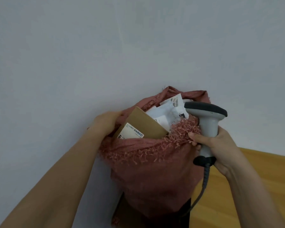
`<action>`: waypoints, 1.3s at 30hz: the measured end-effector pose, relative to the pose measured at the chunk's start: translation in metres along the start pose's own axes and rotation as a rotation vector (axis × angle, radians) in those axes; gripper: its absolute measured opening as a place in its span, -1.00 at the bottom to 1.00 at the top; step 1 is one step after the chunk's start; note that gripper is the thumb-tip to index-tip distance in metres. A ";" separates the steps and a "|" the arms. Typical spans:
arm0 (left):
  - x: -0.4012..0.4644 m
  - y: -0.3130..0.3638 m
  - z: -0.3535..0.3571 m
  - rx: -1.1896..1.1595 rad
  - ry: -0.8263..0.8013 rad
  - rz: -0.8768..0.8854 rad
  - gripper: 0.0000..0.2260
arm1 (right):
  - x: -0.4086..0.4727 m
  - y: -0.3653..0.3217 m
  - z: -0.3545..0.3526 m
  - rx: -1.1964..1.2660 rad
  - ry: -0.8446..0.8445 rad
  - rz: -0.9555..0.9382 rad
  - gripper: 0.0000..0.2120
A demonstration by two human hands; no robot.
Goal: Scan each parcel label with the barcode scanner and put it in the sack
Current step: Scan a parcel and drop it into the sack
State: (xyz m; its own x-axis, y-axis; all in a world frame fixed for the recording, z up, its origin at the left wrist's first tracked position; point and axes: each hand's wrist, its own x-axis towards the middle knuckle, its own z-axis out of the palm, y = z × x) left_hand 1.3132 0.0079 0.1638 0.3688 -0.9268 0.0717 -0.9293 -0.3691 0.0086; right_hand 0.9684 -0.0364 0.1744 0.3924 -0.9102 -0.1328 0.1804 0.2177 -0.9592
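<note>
Two bare hands are at work on a reddish-pink sack (148,162), and our head camera looks down on them from above. With our left hand (105,123) we grip the sack's left rim, fingers curled over the fabric and partly hidden behind it, holding the mouth apart. Our right hand (215,143) is wrapped round the grey handle of the barcode scanner (206,119), and its fingertips also touch the frayed fringe at the right side of the sack's mouth; we cannot tell whether they pinch that fringe or merely press against it. The scanner stands roughly upright, its dark-topped head pointing left over the opening, and its dark coiled cable (202,188) drops from the base down along the sack's right side.

Inside the mouth, a brown cardboard parcel (145,124) stands tilted, its upper part showing above the near rim and its lower part inside the sack. A white label (131,133) with printed text sits on its lower left face, partly cut off by the fabric edge. Behind it, toward the far side of the opening, several white plastic mailers (168,112) lie crumpled together, one showing a printed label with digits we can only partly read.

The sack leans against a pale grey wall (72,55). At lower right, a yellow wooden surface (253,186) runs beneath our right forearm. A dark shape at the sack's foot is too dim to identify.
</note>
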 end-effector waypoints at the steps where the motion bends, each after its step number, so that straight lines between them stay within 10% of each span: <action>1: 0.004 0.000 -0.003 -0.124 0.101 -0.052 -0.70 | 0.000 -0.001 -0.001 0.001 0.005 0.000 -0.72; 5: 0.026 -0.007 -0.048 -0.771 0.789 -0.473 -0.76 | 0.001 -0.002 -0.009 -0.032 0.033 -0.004 -0.71; 10: 0.038 -0.009 -0.060 -0.805 0.738 -0.716 -0.69 | 0.005 -0.001 -0.008 -0.078 0.051 0.002 -0.70; 16: 0.026 0.001 -0.029 -0.038 0.773 -0.085 -0.58 | 0.005 -0.006 -0.021 -0.198 -0.035 0.079 -0.61; 19: 0.031 0.019 -0.015 -0.153 0.365 0.195 -0.79 | 0.003 -0.011 -0.027 -0.258 -0.114 0.105 -0.50; 24: 0.039 0.006 0.013 -0.348 -0.390 -0.186 -0.61 | -0.006 -0.019 -0.039 -0.296 -0.225 0.109 -0.54; 29: 0.057 -0.003 -0.007 -0.685 0.278 -0.234 -0.06 | -0.008 -0.019 -0.059 -0.293 -0.227 0.141 -0.59; 39: 0.036 0.072 -0.025 -0.540 0.431 -0.275 -0.50 | -0.002 -0.018 -0.087 -0.292 -0.313 0.190 -0.55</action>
State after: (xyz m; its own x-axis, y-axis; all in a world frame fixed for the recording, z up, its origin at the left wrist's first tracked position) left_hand 1.2592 -0.0499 0.1921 0.6526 -0.6552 0.3805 -0.7252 -0.3948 0.5641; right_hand 0.8859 -0.0695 0.1705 0.6552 -0.7040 -0.2740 -0.1645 0.2211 -0.9613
